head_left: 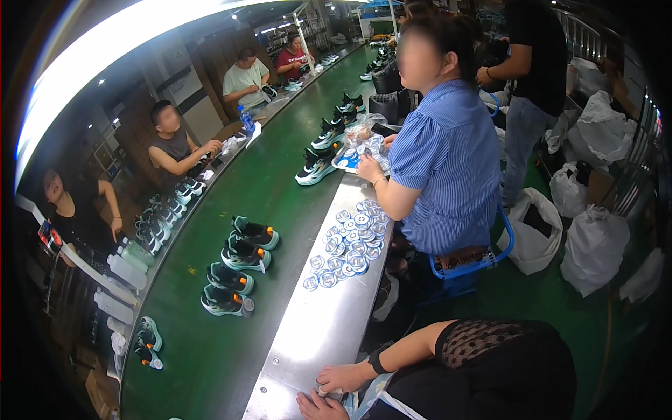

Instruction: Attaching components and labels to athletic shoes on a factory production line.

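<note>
My right hand (341,378), with a dark band at the wrist, is bent over the edge of the metal worktop at the bottom. Close beside it, my left hand (320,407) rests on the same edge, cut off by the lower border. A small whitish thing lies between the fingers of both hands, too hidden to name. Farther up the metal worktop (301,318) lies a loose spread of round white-and-blue tags (348,245). On the green conveyor belt to the left stand black-and-mint sneakers (243,252), with round tags at some of them.
A co-worker in a blue striped shirt (451,161) sits just beyond, hands at a tray (348,159) of tags. Several people work along the far side, by plastic bottles (126,269) and more sneakers (157,220). White sacks (595,245) stand on the floor at right.
</note>
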A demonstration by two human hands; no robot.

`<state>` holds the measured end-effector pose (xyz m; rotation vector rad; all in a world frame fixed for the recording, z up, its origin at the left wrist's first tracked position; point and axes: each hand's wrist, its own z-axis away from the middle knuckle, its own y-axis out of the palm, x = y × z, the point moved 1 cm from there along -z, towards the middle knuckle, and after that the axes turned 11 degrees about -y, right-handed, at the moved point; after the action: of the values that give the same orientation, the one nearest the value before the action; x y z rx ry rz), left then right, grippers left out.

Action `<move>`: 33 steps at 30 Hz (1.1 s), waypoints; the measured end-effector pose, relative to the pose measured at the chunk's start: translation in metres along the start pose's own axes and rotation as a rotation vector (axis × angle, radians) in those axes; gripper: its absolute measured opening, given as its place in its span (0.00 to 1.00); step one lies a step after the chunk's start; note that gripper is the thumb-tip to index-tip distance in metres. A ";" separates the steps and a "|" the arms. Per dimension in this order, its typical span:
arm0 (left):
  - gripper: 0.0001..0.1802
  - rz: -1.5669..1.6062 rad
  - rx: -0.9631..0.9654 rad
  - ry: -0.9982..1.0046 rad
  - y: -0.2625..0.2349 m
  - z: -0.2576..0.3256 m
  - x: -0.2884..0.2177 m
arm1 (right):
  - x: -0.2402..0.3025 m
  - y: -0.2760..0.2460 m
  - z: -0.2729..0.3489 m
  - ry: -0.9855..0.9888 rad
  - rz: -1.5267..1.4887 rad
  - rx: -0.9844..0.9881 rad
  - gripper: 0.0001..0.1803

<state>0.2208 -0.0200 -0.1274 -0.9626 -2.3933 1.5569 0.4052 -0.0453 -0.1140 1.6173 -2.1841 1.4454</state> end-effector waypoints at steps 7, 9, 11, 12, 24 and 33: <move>0.26 -0.005 0.004 -0.021 -0.001 0.000 -0.003 | 0.000 -0.002 0.000 0.009 -0.004 0.004 0.16; 0.26 -0.005 0.010 -0.023 -0.002 -0.001 -0.004 | 0.001 -0.003 0.000 0.013 0.005 0.016 0.16; 0.26 -0.005 0.015 -0.026 -0.003 -0.002 -0.005 | 0.001 -0.005 0.000 0.010 0.003 0.010 0.16; 0.26 -0.001 0.009 -0.027 -0.002 -0.001 -0.005 | 0.001 -0.004 0.000 0.008 0.002 0.003 0.16; 0.27 -0.010 0.046 -0.019 -0.005 -0.006 -0.009 | 0.001 -0.009 0.000 0.013 0.000 0.016 0.16; 0.25 0.021 0.062 -0.014 -0.009 -0.010 -0.014 | 0.000 -0.011 0.001 0.023 -0.043 0.017 0.17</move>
<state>0.2319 -0.0232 -0.1118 -0.9712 -2.3371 1.6403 0.4144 -0.0466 -0.1074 1.6347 -2.1169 1.4674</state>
